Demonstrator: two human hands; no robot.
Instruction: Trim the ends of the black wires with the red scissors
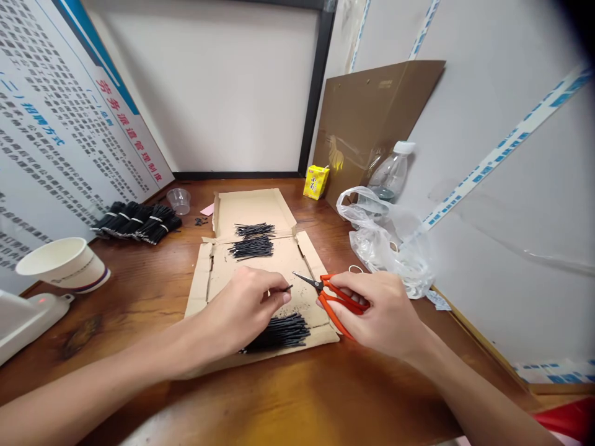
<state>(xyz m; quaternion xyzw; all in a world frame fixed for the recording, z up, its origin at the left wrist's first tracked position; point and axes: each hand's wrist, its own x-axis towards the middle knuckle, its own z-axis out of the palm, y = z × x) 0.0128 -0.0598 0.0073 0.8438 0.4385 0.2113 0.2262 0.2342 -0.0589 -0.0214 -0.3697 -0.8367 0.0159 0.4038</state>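
Two forearms [134, 359] angled inward, left fingers [274, 284] pinching black stick [289, 287], right fingers [354, 284] gripping scissors [318, 285]

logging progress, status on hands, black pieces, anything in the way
Left hand pinching one black piece. Right hand holding orange-handled scissors, tips apart from piece. Left hand partly hiding near black pile, dark specks on cardboard.

Over the cardboard [251, 207], the left hand [253, 303] hides all but the tip of a thin dark piece [289, 287] and covers part of the near pile of black lengths [288, 333]. At the cardboard's right edge, the right hand [381, 310] conceals some of the scissors' handles [337, 314]; farther right, a plastic bag [385, 238] hides the bottle's foot [387, 192]. Far left of the cardboard, a white device [28, 319] and a poster [116, 124], its small print blurred, run out of view.
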